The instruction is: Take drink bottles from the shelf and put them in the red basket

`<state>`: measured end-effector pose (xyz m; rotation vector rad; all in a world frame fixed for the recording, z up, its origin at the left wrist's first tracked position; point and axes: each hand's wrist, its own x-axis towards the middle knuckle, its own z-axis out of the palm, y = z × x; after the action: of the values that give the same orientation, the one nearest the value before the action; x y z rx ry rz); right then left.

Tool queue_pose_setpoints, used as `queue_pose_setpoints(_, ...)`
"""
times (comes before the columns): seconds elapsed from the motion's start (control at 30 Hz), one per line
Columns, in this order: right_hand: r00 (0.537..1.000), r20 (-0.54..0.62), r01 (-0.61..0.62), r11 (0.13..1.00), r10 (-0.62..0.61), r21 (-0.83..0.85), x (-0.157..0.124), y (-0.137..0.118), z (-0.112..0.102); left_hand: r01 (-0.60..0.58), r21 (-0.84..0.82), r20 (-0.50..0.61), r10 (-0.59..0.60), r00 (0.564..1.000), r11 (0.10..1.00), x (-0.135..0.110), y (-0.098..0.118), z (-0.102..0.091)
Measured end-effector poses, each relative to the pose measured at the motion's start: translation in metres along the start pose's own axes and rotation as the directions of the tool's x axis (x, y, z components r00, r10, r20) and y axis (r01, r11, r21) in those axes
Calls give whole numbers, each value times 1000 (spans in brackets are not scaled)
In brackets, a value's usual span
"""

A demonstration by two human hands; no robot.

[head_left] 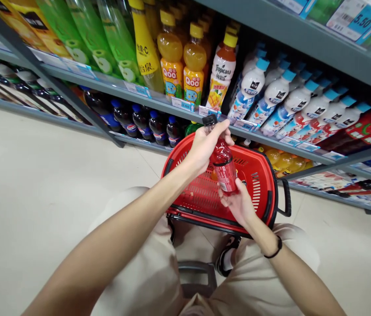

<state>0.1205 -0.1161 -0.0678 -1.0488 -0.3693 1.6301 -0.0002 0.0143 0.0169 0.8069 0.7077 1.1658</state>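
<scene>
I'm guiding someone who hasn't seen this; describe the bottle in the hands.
Find the red basket in front of the grey shelves. Above it, the left hand grips a red bottle near its top; the right hand holds its base. Its black cap sets it apart from the blue-capped white bottles behind.

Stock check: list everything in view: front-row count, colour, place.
Drink bottle: one, red, above basket
Shopping basket: one, red, beneath bottle
Apple drinks: three, green, shelf left
Qoo: two, orange, middle shelf
Tropicana: one, orange, beside Qoo
Blue-capped bottles: six, white, right of Tropicana
Other drinks: many, mixed, grey shelves
Price tags: many, white-blue, shelf edges
Trousers: one, beige, below
Left grip: one, bare, upper bottle
Right grip: one, bare, lower bottle
</scene>
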Motion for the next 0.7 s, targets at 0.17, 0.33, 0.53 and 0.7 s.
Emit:
queue_pose_setpoints(0.17, 977, 11, -212, 973, 212, 93, 2, -8, -9, 11, -17, 97, -10, 995, 1000, -3, 5, 0)
queue_pose_setpoints(0.33, 898, 313, -349, 933, 309, 82, 0, 1, -21, 98, 3, 244, -96, 965, 995, -9, 8, 2)
queue_pose_setpoints(0.53, 810, 479, -365, 930, 339, -41, -1, 15, -26, 142, 7, 316, -137, 939, 990, -13, 9, 3)
queue_pose_setpoints(0.7, 866, 403, -295, 954, 294, -63, -1, 15, -18, 141, -20, 292, -129, 948, 990, -11, 4, 1)
